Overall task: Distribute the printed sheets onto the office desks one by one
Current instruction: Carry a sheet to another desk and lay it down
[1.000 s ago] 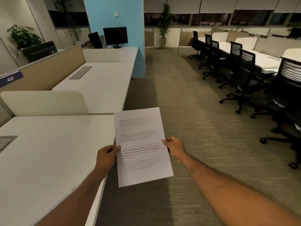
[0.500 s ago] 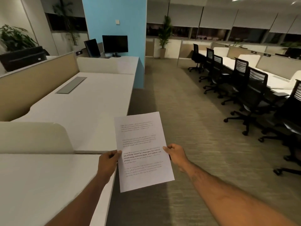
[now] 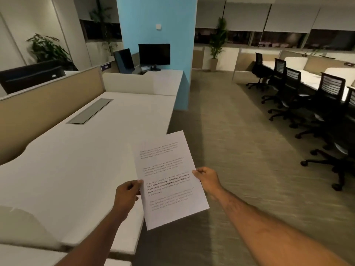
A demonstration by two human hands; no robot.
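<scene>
I hold white printed sheets (image 3: 169, 175) in front of me, upright in portrait, with lines of text facing me. My left hand (image 3: 127, 193) pinches the left edge and my right hand (image 3: 205, 178) pinches the right edge. The sheets hang over the front right edge of a long white desk (image 3: 80, 162) on my left. How many sheets are in the stack cannot be told.
A grey cable flap (image 3: 90, 112) lies in the desk. Low white dividers (image 3: 138, 84) and a beige partition (image 3: 48, 100) bound it. Monitors (image 3: 153, 55) stand by a blue pillar (image 3: 159, 25). Black office chairs (image 3: 324, 106) line the desks on the right across a carpeted aisle (image 3: 230, 131).
The view has moved forward along the aisle: the nearer desk has slipped behind, and the sheets now hang by the desk with the grey flap. Both hands keep the same grip.
</scene>
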